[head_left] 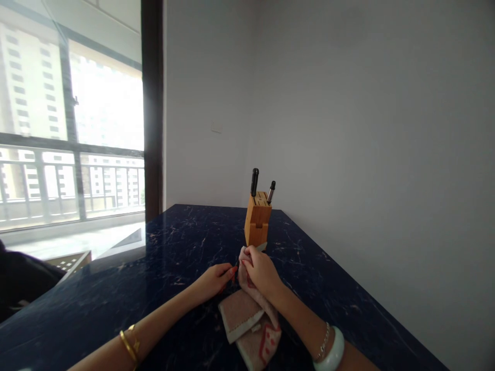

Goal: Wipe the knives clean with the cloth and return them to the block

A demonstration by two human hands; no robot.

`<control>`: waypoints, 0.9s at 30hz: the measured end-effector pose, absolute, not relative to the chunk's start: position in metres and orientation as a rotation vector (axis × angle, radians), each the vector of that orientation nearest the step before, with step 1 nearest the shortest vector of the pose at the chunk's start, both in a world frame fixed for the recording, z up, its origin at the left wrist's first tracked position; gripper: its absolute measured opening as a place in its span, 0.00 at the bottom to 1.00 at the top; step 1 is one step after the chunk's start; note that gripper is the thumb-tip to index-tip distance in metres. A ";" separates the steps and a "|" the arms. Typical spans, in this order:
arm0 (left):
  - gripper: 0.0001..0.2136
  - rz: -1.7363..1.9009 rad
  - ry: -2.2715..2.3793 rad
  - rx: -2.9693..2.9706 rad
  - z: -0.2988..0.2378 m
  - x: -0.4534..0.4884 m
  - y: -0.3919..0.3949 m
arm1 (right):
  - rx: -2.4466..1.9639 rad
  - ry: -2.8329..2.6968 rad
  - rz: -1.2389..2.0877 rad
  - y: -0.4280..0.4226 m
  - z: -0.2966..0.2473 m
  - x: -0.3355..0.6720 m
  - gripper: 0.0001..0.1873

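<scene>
My right hand [260,270] is closed round a bunched pink-and-white cloth [247,319], whose loose end lies on the dark blue marble table [162,268] under my wrist. My left hand [215,279] rests on the table right beside it, fingers curled and pinched against the cloth's edge. What the left fingers grip is hidden. Just beyond both hands stands a wooden knife block [257,220] with two handles sticking out of its top, a black one [254,181] and a slimmer black-and-silver one [271,191].
A grey wall runs along the table's right edge and far end. To the left are a dark window frame [151,108] and a large window with a balcony railing. A dark object [19,281] sits off the table at the far left.
</scene>
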State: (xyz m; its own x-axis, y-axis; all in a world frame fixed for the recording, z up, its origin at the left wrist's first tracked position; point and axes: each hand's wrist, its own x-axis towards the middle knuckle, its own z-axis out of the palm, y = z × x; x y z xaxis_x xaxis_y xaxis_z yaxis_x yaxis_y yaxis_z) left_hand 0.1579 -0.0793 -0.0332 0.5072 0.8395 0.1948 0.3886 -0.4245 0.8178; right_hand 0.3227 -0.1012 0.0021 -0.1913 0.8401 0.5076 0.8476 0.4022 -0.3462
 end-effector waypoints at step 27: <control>0.21 0.774 1.064 2.047 -0.032 0.159 -0.081 | -1.514 -2.061 -0.042 -0.104 0.004 0.321 0.09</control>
